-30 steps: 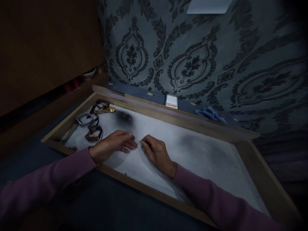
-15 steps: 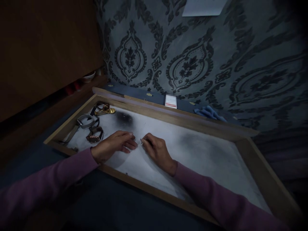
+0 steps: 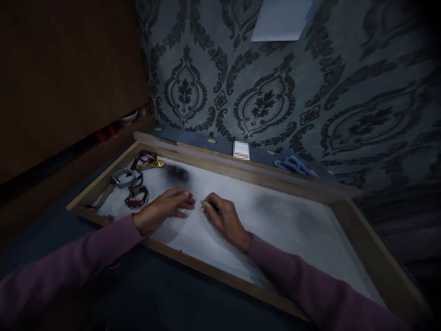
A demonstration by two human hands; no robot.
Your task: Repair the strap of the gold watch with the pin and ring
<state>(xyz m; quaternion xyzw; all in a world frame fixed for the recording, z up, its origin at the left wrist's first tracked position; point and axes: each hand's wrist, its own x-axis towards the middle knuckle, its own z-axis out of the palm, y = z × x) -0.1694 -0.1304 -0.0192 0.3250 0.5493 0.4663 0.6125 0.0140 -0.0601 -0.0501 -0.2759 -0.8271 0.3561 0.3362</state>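
Note:
My left hand (image 3: 167,206) hovers over the white base of a shallow wooden tray (image 3: 223,281), its fingers apart and nothing held. To its right, my right hand (image 3: 223,216) is closed in a pinch, with a tiny bit of something at the fingertips, too small to name. Left of my left hand lies a dark watch with a rose-coloured case (image 3: 137,197). Behind that are a grey-strapped watch (image 3: 123,177) and a gold watch (image 3: 156,163) beside other dark straps. A flat strap (image 3: 103,196) rests along the tray's left wall.
A blue cloth (image 3: 296,165) lies behind the tray on a dark blue surface, with a small white packet (image 3: 241,150) nearer the middle. Patterned wallpaper (image 3: 265,101) rises behind. At left, a brown wooden panel (image 3: 69,69) overhangs a shelf with a white bowl (image 3: 129,118).
My view has tilted up slightly, so the wall and tray sit lower in the picture. Both hands keep nearly the same places; the right stays pinched, the left apart from it.

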